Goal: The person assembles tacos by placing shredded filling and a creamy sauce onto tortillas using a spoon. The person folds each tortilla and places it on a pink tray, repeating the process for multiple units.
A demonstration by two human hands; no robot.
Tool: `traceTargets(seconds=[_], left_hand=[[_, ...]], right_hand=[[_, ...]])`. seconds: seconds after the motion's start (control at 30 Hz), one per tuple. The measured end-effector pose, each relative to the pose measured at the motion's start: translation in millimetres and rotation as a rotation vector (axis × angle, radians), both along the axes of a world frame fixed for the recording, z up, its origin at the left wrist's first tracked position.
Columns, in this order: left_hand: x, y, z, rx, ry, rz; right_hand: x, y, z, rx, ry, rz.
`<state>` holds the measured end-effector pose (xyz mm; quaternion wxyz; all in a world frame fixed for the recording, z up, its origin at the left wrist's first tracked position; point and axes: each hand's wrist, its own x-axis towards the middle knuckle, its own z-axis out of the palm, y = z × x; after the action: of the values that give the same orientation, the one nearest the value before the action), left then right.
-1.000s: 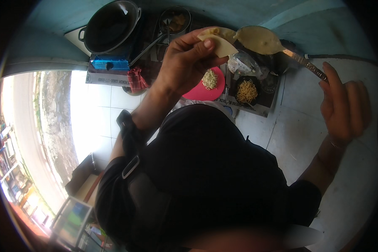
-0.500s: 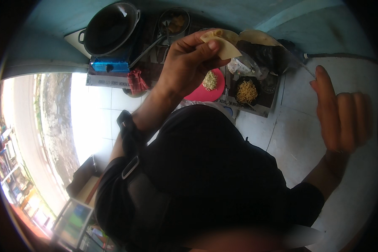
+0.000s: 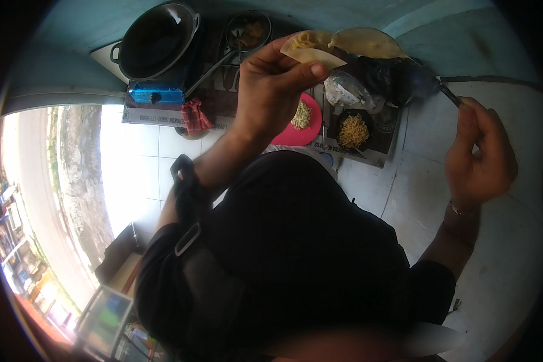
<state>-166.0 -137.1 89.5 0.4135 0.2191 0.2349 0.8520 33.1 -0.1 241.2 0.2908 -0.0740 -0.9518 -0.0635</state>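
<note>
My left hand (image 3: pixel 268 90) is raised over the work area, pinching a pale folded dough wrapper (image 3: pixel 312 57) between thumb and fingers. Yellowish filling (image 3: pixel 304 41) shows in its fold. My right hand (image 3: pixel 482 157), off to the right, grips the dark handle end of a spoon (image 3: pixel 368 43). The spoon's pale, wide bowl reaches across to the wrapper's right edge; whether they touch I cannot tell. Below my left hand lies a pink plate (image 3: pixel 308 130) with a heap of pale chopped food (image 3: pixel 301 114). Beside it, a dark dish holds fried noodles (image 3: pixel 354 131).
A large black wok (image 3: pixel 160 42) sits on a blue stove (image 3: pixel 157 93) at the far left. Next to it stands a pan (image 3: pixel 248 30) with food pieces. A red cloth (image 3: pixel 195 117), a clear plastic bag (image 3: pixel 347 92) and a black bag (image 3: pixel 392 81) lie on the printed sheet.
My right hand has moved slightly left, its fingers now closed around the spoon's handle. The spoon's bowl has shifted up and left, closer to the wrapper, which has tilted to show more filling.
</note>
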Motion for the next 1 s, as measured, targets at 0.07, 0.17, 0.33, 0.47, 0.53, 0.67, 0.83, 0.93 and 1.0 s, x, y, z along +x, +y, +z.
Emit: traceTargets(seconds=[0.07, 0.17, 0.33, 0.47, 0.53, 0.67, 0.83, 0.93, 1.0], left_hand=[[2.1, 2.9, 1.9, -0.002, -0.021, 0.057], [2.9, 5.4, 4.1, -0.028, -0.011, 0.124], [0.8, 4.5, 6.7, -0.091, 0.061, 0.143], [0.5, 6.4, 7.7, -0.134, 0.091, 0.156], [0.1, 7.2, 8.0, -0.164, 0.133, 0.173], [1.4, 9.1, 8.4, -0.205, 0.159, 0.196], [2.4, 11.9, 8.0, -0.232, 0.150, 0.225], [2.7, 13.9, 6.7, -0.215, 0.128, 0.233], [3.1, 14.6, 5.7, -0.209, 0.135, 0.245]], right_hand=[[-2.5, -5.8, -9.7, -0.001, 0.032, -0.009], [-5.2, -16.7, -23.7, 0.011, 0.068, -0.050], [-7.5, -21.4, -35.5, -0.017, 0.115, -0.045], [-4.0, -20.8, -32.5, -0.021, 0.071, -0.034], [-3.2, -19.7, -31.4, 0.033, 0.069, -0.019], [-1.5, -19.9, -31.1, 0.079, 0.042, -0.002], [2.9, -31.2, -33.1, 0.046, 0.013, -0.115], [1.8, -32.5, -35.4, 0.018, 0.037, -0.096], [2.0, -32.7, -36.2, 0.004, 0.047, -0.091]])
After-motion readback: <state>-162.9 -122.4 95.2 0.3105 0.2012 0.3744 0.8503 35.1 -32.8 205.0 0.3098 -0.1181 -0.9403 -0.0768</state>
